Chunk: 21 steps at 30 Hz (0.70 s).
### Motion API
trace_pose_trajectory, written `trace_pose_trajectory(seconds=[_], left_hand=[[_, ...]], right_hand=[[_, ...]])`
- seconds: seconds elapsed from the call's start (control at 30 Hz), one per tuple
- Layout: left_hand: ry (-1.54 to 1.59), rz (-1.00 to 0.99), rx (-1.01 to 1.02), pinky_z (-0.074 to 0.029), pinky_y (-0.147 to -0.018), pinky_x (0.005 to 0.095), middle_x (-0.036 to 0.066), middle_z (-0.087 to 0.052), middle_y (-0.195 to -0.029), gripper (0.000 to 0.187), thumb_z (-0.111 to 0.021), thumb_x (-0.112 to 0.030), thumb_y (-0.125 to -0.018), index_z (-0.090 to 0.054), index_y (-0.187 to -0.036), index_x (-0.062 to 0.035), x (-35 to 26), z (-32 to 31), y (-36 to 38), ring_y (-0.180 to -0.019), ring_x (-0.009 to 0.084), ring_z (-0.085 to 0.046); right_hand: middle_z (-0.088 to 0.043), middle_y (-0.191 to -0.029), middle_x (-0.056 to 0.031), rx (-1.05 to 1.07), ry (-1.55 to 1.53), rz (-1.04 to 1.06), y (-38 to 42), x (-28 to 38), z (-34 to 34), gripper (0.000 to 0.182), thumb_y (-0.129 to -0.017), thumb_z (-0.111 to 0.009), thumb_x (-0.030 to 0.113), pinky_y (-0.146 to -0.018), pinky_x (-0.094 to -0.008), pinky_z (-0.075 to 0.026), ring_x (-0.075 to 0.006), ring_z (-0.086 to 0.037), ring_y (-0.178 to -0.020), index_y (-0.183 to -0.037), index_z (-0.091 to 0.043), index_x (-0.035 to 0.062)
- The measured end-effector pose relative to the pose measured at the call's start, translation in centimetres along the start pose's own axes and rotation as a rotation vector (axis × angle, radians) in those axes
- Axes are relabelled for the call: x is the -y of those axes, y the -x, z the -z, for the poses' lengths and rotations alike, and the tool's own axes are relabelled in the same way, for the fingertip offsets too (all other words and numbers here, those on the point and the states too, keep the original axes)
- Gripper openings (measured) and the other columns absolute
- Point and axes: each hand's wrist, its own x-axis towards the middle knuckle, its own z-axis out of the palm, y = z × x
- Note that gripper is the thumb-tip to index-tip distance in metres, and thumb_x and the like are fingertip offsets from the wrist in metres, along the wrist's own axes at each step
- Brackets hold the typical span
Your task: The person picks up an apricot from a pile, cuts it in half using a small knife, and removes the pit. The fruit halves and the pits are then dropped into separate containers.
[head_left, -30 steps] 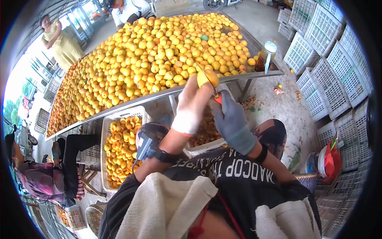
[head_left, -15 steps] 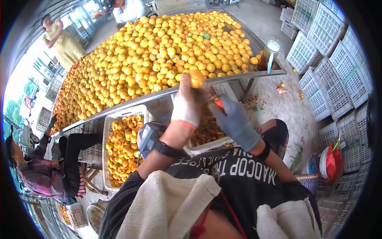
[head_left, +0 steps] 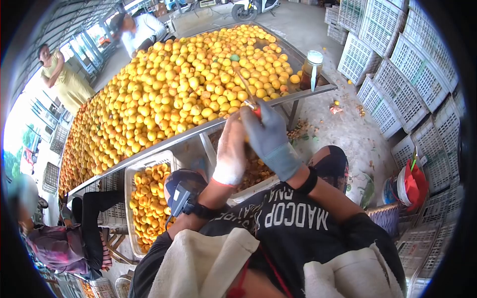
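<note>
My left hand (head_left: 230,149), in a white glove, is raised in front of the table edge with its fingers drawn together. A bit of orange shows between the two hands, but what the left hand holds is hidden. Close against it, my right hand (head_left: 271,139) in a grey glove is closed on a thin tool with an orange-red handle (head_left: 257,110). The tool's slender tip points up over the fruit. Beyond both hands lies a large heap of whole yellow-orange fruit (head_left: 184,84), like apricots or small peaches, on a metal-edged table (head_left: 144,147).
Below left is a pale crate (head_left: 130,198) of halved fruit (head_left: 149,203); another container with brownish scraps (head_left: 254,175) sits beneath my hands. A lidded jar (head_left: 311,70) stands on the table's right corner. Stacked crates (head_left: 380,99) line the right. One person (head_left: 64,243) sits at left; others stand beyond.
The view has shifted slightly. The yellow fruit seen at my left fingertips is no longer visible there. My right hand has come up against the left, its tool now pointing upward.
</note>
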Motion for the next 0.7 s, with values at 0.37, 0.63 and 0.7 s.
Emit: trace_pose_trajectory(seconds=[0.37, 0.63, 0.7], left_hand=[[0.916, 0.76, -0.006, -0.045, -0.049, 0.0338, 0.003, -0.063, -0.088, 0.044, -0.045, -0.056, -0.097, -0.058, -0.111, -0.016, 1.4, 0.0, -0.7, -0.066, 0.0168, -0.061], [0.872, 0.705, -0.021, -0.038, -0.046, 0.0308, 0.004, -0.055, -0.072, 0.047, -0.037, -0.053, -0.099, -0.056, -0.106, -0.0108, 2.1, 0.0, -0.7, -0.055, 0.0156, -0.049], [1.067, 0.641, 0.096, -0.036, -0.053, 0.0324, 0.003, -0.051, -0.063, 0.054, -0.037, -0.059, -0.096, -0.057, -0.104, -0.0097, 2.6, 1.5, -1.4, -0.051, 0.0166, -0.043]], right_hand=[[-0.056, -0.076, -0.0142, 0.107, 0.171, 0.349, -0.7, -0.7, 0.5, 0.026, -0.078, -0.07, 0.026, -0.056, -0.0447, -0.046, -0.0357, -0.059, -0.064, -0.085, -0.055, 0.0052], [-0.061, -0.076, -0.0098, 0.123, -0.086, 0.417, -0.9, -1.0, 1.5, 0.017, -0.085, -0.066, 0.021, -0.058, -0.0374, -0.048, -0.026, -0.062, -0.066, -0.089, -0.062, 0.0047], [-0.062, -0.084, -0.0124, 0.069, -0.164, 0.218, -1.4, -1.2, 2.1, 0.013, -0.086, -0.061, 0.011, -0.065, -0.0366, -0.049, -0.0272, -0.062, -0.076, -0.097, -0.062, 0.0037]])
